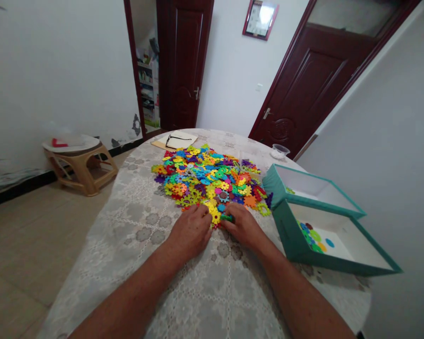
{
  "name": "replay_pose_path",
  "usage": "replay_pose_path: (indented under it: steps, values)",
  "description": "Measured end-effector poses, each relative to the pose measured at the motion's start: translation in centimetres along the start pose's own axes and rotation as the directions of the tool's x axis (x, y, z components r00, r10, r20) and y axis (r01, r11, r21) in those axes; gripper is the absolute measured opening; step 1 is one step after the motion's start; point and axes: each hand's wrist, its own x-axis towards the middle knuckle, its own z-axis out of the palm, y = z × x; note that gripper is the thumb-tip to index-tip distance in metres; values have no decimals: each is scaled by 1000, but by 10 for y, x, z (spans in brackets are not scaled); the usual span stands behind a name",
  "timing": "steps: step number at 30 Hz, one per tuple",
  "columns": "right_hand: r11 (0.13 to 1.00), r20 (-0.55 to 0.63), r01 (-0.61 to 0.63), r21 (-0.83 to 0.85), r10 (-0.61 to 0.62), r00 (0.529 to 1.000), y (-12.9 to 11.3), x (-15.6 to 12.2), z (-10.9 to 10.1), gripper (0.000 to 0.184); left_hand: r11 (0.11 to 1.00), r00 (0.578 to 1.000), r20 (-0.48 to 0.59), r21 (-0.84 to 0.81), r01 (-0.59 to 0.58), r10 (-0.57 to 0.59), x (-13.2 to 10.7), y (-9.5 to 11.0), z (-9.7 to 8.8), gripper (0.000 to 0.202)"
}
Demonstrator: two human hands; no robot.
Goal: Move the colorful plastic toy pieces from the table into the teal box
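A wide pile of colourful plastic gear pieces (205,174) lies on the patterned tablecloth (141,278). At its near edge, my left hand (194,226) has its fingers curled against the pieces, beside a yellow gear (215,215). What those fingers hold, if anything, is hidden. Just to the right, my right hand (243,223) is closed with thumb and fingers around a green gear piece (226,217). Between the two hands are the yellow gear and a small blue one (221,207).
An open teal box (339,261) stands at the right, some gears inside one half. Behind the pile are glasses on a notepad (183,136) and a clear plastic tub (280,150). A tan stool (85,172) stands on the floor at left.
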Motion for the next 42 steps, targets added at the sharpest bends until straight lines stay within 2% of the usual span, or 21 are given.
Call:
replay_pose_path:
  steps: [4,7,10,12,16,19,22,26,31,34,36,38,40,42]
  values:
    - [1000,-22,-28,1,28,999,1,-1,-5,12,998,999,-15,-34,48,-48,3,-2,1,15]
    - [998,-27,-54,18,54,998,1,-1,-8,14,991,990,-65,-65,118,-123,4,-6,6,34]
    - [991,-37,-104,87,107,994,-2,-2,-9,5,985,984,-78,-78,152,-158,5,-9,9,47]
    - [982,-35,-112,152,118,992,-5,-2,-9,4,988,988,-39,-54,147,-149,7,-11,9,37]
    - [974,-69,-12,225,28,997,-12,-1,-4,9,992,992,7,5,127,-127,11,-13,9,16]
    - [975,-4,9,220,-8,1000,-17,-2,1,17,993,994,5,31,113,-113,14,-15,11,17]
    - [990,43,9,143,-15,999,-21,-2,4,22,994,996,-11,64,90,-89,15,-15,12,19]
    - [998,37,5,64,-7,999,-23,-2,6,15,988,998,-13,140,69,-68,16,-15,14,15]
    - [987,55,-22,159,14,998,-27,-3,0,13,988,999,-33,148,41,-36,17,-13,17,13]
    - [968,56,-98,232,88,995,-28,-4,-18,6,991,998,-57,130,38,-30,15,-11,16,13]
    - [964,-32,-152,220,162,986,-26,-6,-38,5,992,997,-70,122,28,-19,13,-10,15,13]
    - [970,-190,-197,141,222,956,-21,-10,-65,16,994,997,-77,109,4,5,12,-9,13,13]
    - [973,-389,-232,-12,209,897,-12,-17,-94,24,995,997,-72,96,-18,25,12,-9,12,13]
    - [934,-552,-281,-220,118,825,2,-27,-121,23,995,997,-65,95,-29,36,13,-10,11,12]
